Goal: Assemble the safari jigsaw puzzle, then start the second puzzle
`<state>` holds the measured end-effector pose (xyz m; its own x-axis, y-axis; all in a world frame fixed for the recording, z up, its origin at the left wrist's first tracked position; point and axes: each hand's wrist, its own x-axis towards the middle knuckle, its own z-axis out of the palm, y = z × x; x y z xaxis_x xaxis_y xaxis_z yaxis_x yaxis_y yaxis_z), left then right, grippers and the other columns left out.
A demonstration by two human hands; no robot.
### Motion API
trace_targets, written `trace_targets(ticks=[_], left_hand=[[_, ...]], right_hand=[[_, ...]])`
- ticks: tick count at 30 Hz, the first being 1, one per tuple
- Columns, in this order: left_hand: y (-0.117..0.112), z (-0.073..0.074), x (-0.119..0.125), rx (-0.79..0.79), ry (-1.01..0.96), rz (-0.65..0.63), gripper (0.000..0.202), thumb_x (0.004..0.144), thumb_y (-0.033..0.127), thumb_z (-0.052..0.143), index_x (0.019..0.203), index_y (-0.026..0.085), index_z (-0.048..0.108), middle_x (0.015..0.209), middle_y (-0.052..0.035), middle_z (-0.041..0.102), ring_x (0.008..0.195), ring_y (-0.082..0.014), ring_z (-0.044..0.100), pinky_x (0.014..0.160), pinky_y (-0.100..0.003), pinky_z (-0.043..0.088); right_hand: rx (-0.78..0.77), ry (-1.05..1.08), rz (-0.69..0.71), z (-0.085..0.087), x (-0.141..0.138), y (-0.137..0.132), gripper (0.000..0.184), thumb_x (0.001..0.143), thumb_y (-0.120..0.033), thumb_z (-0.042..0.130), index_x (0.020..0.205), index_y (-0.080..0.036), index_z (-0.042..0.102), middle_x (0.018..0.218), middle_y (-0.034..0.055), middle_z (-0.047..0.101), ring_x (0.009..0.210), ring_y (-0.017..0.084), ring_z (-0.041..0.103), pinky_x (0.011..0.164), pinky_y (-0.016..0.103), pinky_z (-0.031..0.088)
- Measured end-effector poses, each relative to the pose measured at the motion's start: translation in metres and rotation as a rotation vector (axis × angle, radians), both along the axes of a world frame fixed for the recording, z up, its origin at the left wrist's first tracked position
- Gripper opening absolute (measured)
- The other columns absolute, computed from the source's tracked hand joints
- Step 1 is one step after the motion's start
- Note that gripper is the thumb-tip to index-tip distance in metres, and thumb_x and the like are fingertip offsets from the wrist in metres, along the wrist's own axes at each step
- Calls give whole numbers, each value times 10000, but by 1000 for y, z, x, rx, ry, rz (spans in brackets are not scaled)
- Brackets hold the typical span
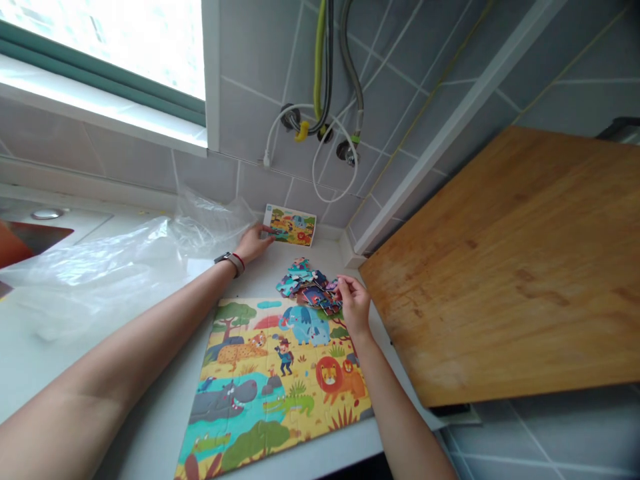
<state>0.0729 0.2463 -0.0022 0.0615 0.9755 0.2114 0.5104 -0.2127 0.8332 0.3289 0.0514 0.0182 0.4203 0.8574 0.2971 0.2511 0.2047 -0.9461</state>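
A jigsaw puzzle [275,387] of a safari scene lies assembled on the white counter [165,433], showing an elephant, a lion and a hippo. Above it is a heap of loose puzzle pieces [303,283]. My right hand [354,303] is curled at the heap's right side, and its fingertips are on the pieces; I cannot tell whether they pinch one. Farther back, my left hand [254,243] reaches to the lower left corner of a small puzzle box [290,225], with its fingertips at the box's edge.
A crumpled clear plastic bag [115,260] lies on the counter to the left. A large wooden board [500,267] leans at the right. Grey tiles [260,87] rise behind, with hoses and a white cable [320,113] on them. A bright window [100,40] is at upper left.
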Motion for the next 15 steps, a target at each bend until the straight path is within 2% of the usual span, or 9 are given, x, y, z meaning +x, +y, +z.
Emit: trace_targets(ticks=[4,6,9,11,13,15], left_hand=[[6,-1,10,30,-43,-34,184,828,264,653,949,167,753,928,-80,765,922,-252,683,837,-312,494],[0,7,11,74,-60,-62,175,850,237,638,981,177,739,976,-74,771,945,-237,683,875,-309,498],[-20,34,12,252,-118,-131,344,857,235,671,1199,197,663,992,-58,773,935,-229,683,921,-345,518],[-39,58,12,400,-140,-215,385,880,257,677,1262,232,645,1009,-48,780,1034,-250,670,1019,-408,502],[-59,79,11,505,-98,-360,163,923,312,645,1047,265,740,999,-58,784,1109,-283,639,1073,-477,485],[-79,95,10,559,-68,-477,169,947,332,619,868,296,764,963,-52,789,1147,-295,618,1109,-521,465]], right_hand=[[-25,-35,0,0,1,0,404,838,-566,733,946,-177,762,678,11,671,557,150,564,558,285,474],[-27,-52,-5,0,1,-1,401,837,-564,736,947,-179,763,677,11,669,564,152,565,567,288,473],[-30,-3,5,0,2,0,413,828,-579,747,948,-183,756,677,7,666,564,148,562,572,286,474],[-35,133,31,2,3,1,465,828,-635,727,952,-187,742,679,8,670,558,149,567,560,284,479],[-73,326,92,5,5,2,559,835,-729,663,983,-195,733,719,27,702,572,162,603,541,285,497],[-140,493,178,8,7,3,633,842,-793,603,1041,-205,729,820,59,750,623,182,659,530,292,530]])
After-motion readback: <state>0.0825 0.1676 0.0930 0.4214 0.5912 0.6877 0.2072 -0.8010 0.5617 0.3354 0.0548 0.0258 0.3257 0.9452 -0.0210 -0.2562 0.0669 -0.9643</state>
